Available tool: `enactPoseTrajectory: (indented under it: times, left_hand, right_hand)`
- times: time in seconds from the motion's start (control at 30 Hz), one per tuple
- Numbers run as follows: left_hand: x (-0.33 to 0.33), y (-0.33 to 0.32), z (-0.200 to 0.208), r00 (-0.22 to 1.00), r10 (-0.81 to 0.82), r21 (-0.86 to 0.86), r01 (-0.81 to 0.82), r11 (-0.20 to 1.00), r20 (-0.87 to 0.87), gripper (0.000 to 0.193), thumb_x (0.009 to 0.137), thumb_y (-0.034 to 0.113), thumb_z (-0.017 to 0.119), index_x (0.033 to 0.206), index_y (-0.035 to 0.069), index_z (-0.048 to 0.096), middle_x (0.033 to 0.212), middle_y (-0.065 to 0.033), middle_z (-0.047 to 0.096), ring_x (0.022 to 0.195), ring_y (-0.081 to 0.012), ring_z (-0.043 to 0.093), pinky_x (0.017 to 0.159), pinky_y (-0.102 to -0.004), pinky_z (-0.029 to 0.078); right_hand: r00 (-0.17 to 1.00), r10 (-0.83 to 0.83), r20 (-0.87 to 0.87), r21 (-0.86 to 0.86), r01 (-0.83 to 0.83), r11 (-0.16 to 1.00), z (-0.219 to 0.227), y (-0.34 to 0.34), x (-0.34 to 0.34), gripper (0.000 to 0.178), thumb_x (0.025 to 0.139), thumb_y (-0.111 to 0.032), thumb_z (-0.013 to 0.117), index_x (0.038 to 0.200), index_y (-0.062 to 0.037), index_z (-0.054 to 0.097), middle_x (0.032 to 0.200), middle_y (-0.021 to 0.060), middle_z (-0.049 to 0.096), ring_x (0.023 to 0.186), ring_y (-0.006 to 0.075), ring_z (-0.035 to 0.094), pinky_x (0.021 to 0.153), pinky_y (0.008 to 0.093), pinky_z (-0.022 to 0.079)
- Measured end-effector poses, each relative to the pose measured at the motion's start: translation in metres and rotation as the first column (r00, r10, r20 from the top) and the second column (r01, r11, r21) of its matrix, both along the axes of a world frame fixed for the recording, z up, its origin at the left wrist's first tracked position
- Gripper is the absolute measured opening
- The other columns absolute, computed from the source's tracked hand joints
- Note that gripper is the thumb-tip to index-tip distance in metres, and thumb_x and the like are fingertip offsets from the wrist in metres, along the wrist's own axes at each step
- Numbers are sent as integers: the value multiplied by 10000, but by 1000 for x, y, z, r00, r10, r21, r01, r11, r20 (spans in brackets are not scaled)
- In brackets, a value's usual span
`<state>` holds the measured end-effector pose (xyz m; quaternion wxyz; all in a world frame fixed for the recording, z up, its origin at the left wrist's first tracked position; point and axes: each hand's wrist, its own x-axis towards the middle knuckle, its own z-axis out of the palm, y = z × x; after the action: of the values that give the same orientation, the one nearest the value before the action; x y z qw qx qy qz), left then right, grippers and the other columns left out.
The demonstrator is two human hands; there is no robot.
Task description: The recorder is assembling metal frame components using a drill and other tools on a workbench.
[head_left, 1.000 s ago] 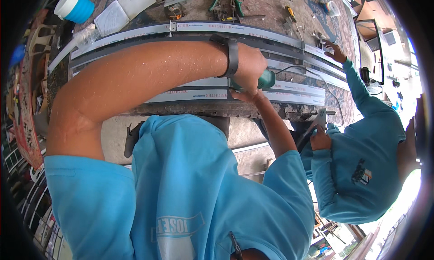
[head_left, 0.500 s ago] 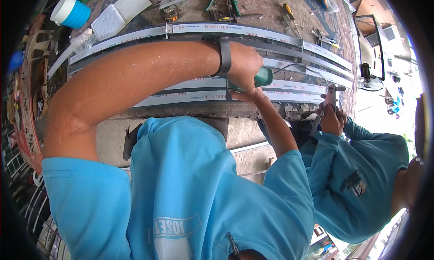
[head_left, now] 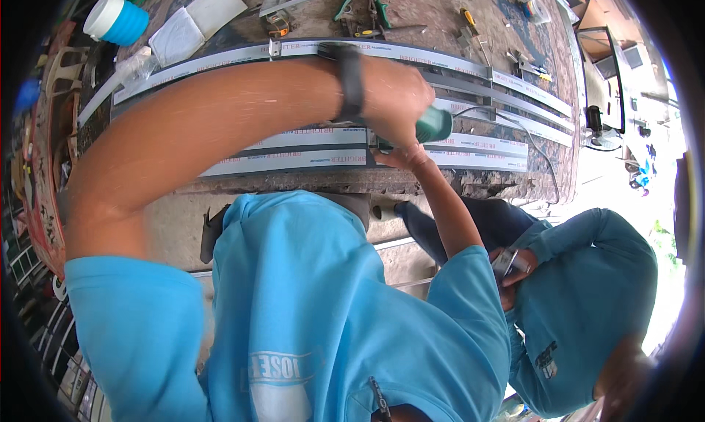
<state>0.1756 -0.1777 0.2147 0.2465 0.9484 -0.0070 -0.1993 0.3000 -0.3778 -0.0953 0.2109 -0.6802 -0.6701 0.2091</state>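
My left hand [head_left: 396,99], wearing a dark wristband [head_left: 350,84], is closed around a green corded power tool [head_left: 438,125] over the aluminium strips. The tool's working end is hidden beneath the hand. Just below it, my right hand [head_left: 401,157] has its fingers bent at a dark upright gap, close to the tool's front and the nearest aluminium strips [head_left: 477,158]. What exactly its fingers grip cannot be made out. Printed protective film covers the long pale strips, which lie side by side across the bench [head_left: 308,183]. Light flecks show over my left forearm.
At right, a co-worker in teal holds a small metallic object [head_left: 507,264]. The tool's black cord [head_left: 540,147] droops over the bench edge. Farther back lie pliers [head_left: 382,12], a tape measure [head_left: 278,26], a set square [head_left: 283,0], papers [head_left: 176,37] and a blue-white jug [head_left: 117,20].
My left hand and the tool have shifted slightly right; my right hand stays nearly in place. The co-worker has drawn back from the bench, lowering the metallic object, and the cord now hangs over the edge.
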Motion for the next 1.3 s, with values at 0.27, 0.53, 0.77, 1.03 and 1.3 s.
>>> enactPoseTrajectory:
  times: [0.27, 0.53, 0.77, 1.03, 1.3]
  left_hand:
    - [-147, 75, -6, 681, 732, -752, -480, 452, 5, 622, 959, 519, 683, 1327, 29, 582, 997, -81, 700, 805, -143, 687, 672, -278, 550]
    - [-312, 63, -166, 119, 862, -818, -400, -413, -494, 646, 1037, 630, 463, 1219, 27, 605, 998, -113, 680, 773, -215, 651, 587, -318, 520]
    - [-410, 24, -277, 86, 718, -722, -22, -692, -691, 652, 1020, 659, 482, 1227, 56, 617, 1037, -71, 692, 828, -208, 657, 586, -349, 533]
    - [-373, 3, -284, 176, 716, -680, 229, -697, -675, 636, 988, 592, 605, 1246, 11, 585, 1117, -85, 676, 967, -210, 699, 713, -372, 637]
    - [-360, -14, -278, -149, 721, -731, 20, -682, -676, 654, 976, 678, 562, 1183, 60, 608, 1053, -25, 658, 795, -140, 602, 648, -274, 525]
  right_hand:
    - [998, -64, 12, -67, 64, 996, 52, 18, -11, 667, 643, -387, 811, 1242, -151, 640, 1210, 99, 648, 1235, 340, 573, 1122, 560, 398]
    - [990, -118, 83, -39, 122, 992, 46, 11, -3, 689, 628, -374, 824, 1246, -146, 624, 1223, 105, 632, 1245, 337, 563, 1101, 578, 407]
    - [998, 15, -63, -36, -17, 999, 36, 17, -2, 790, 591, -387, 870, 1276, -98, 601, 1210, 145, 608, 1214, 368, 551, 1046, 544, 416]
    - [998, -14, -67, -84, 8, 996, 44, 16, -1, 757, 591, -379, 861, 1240, -75, 616, 1186, 132, 621, 1200, 342, 561, 1050, 476, 416]
    - [997, 16, -77, -12, -17, 1000, 41, 13, 5, 737, 618, -368, 867, 1231, -73, 583, 1194, 144, 588, 1197, 356, 547, 1013, 543, 421]
